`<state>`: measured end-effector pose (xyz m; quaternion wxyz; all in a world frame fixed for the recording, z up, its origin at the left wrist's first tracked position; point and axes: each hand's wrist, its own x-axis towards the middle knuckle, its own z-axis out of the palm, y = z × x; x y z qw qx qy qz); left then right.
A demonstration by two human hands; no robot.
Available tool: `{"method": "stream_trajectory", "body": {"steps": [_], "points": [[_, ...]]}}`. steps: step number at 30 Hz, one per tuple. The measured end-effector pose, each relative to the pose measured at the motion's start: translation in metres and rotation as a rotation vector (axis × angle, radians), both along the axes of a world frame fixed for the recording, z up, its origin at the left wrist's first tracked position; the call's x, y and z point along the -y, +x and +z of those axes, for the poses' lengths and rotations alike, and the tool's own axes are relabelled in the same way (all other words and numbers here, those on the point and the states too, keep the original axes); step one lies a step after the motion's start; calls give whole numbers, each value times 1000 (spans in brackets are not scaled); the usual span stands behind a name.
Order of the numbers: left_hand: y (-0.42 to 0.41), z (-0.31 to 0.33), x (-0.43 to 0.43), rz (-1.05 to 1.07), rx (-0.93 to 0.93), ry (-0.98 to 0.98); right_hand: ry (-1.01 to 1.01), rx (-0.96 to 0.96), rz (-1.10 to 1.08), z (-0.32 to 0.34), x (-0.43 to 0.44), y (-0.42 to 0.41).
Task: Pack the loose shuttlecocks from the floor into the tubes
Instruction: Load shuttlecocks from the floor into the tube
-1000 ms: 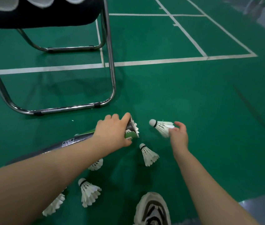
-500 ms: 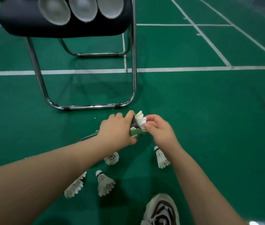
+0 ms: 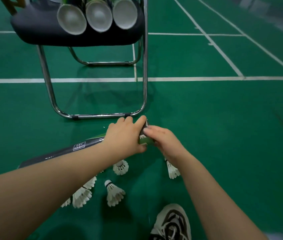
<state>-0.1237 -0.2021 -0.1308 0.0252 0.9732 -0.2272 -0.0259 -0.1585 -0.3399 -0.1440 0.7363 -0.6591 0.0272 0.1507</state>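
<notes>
The left hand [image 3: 125, 137] is gripping the long dark green-banded cardboard tube [image 3: 78, 148] near its mouth, probably steadying it for loading. The right hand [image 3: 165, 141] is crowding that mouth, and I cannot tell its grasp. White feather shuttlecocks [image 3: 114, 194] are lying on the green floor [image 3: 224, 135] nearby.

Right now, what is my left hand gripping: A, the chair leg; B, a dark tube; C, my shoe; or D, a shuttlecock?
B: the left hand is wrapped round the dark tube near its open end, where the right hand meets it.
</notes>
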Motion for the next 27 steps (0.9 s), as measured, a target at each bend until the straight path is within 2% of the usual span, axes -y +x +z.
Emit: {"method": "stream_trajectory", "body": {"steps": [2, 3, 4, 5, 7, 9, 10, 12, 16, 18, 21, 27], "points": [[4, -3, 4, 35, -30, -10, 88, -37, -477, -17, 14, -3], [5, -6, 4, 41, -41, 6, 40, -122, -650, -32, 24, -4], [5, -10, 4, 39, -50, 27, -65, -242, -733, -49, 34, -8], [4, -14, 4, 30, -55, 48, -185, -379, -723, -68, 42, -13], [3, -22, 1, 8, -58, 85, -398, -595, -548, -107, 49, -25], [4, -29, -1, -8, -64, 110, -576, -686, -381, -138, 50, -39], [4, -32, -2, -17, -68, 120, -615, -699, -371, -147, 49, -45], [4, -39, -4, -33, -80, 140, -568, -709, -425, -156, 45, -49], [4, -46, -7, -32, -93, 141, -78, -723, -664, -149, 46, -41], [5, -49, -11, -19, -100, 134, 52, -714, -747, -145, 49, -35], [6, -51, -16, -11, -111, 140, 102, -642, -791, -144, 49, -27], [7, -58, -31, -2, -122, 143, 35, -452, -802, -125, 34, -18]]}}
